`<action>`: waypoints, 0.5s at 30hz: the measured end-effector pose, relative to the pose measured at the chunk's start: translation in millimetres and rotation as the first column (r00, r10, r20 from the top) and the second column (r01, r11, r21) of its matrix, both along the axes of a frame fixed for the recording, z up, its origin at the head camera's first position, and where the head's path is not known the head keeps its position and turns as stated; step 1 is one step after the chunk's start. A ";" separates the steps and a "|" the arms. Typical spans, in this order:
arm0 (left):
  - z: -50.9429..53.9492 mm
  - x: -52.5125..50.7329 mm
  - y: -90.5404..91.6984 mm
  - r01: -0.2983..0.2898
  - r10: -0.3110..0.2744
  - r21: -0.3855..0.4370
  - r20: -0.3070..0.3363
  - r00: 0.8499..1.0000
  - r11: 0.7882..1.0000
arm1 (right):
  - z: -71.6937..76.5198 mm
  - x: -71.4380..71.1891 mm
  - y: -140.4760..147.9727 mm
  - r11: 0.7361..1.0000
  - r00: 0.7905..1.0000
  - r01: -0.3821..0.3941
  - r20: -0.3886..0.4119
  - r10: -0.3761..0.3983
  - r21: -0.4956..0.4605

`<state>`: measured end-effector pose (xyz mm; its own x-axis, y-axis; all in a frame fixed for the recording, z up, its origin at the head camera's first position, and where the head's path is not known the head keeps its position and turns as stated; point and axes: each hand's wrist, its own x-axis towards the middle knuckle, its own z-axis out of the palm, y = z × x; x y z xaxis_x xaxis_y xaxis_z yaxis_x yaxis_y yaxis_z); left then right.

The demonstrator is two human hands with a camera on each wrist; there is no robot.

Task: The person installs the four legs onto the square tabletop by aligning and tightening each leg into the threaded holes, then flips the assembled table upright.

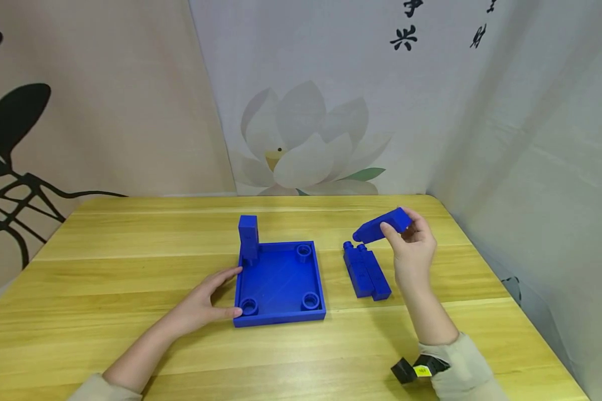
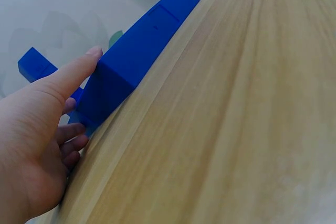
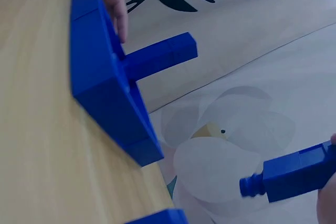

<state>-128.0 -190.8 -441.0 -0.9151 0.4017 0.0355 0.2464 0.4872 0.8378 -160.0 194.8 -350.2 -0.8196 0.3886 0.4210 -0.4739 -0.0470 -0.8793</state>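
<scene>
Item, blue tray (image 1: 280, 320): square, low-walled, flat on the middle of the desk (image 1: 281, 365); I count round sockets (image 1: 310, 301) in three corners. Item, upright post (image 1: 248, 236): blue, square-sided, standing at the tray's far left corner. Left hand (image 1: 205, 303): thumb and fingers spread apart, touching the tray's near left corner and left wall. Item, lying posts (image 1: 358, 273): two, blue, side by side between tray and desk's right edge, pegs facing the far edge. Item, raised post (image 1: 381, 225): blue, peg-ended, tilted, toward the desk's far right corner, pinched between thumb and fingers of my right hand (image 1: 415, 250).
</scene>
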 end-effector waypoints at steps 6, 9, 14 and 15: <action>-0.6 -0.2 0.0 0.003 -0.003 -0.003 -0.008 1.000 1.000 | 5.5 -8.4 -8.7 0.995 0.997 -0.074 0.006 0.074 -0.070; -0.6 0.1 0.0 0.004 -0.004 -0.002 -0.006 1.000 1.000 | 7.0 -12.4 -13.3 0.990 0.994 -0.108 0.008 0.109 -0.093; -0.3 0.5 0.0 0.001 -0.001 0.001 -0.005 1.000 1.000 | 7.6 -17.8 -20.5 0.984 0.986 -0.165 0.000 0.166 -0.071; -0.1 0.6 0.0 0.000 0.000 0.000 -0.005 1.000 1.000 | 7.6 -18.8 -22.0 0.983 0.984 -0.175 -0.003 0.176 -0.060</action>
<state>-127.3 -190.9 -441.1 -0.9149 0.4016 0.0400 0.2505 0.4872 0.8366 -178.8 172.8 -342.7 -0.8782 0.2632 0.3994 -0.4518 -0.1820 -0.8734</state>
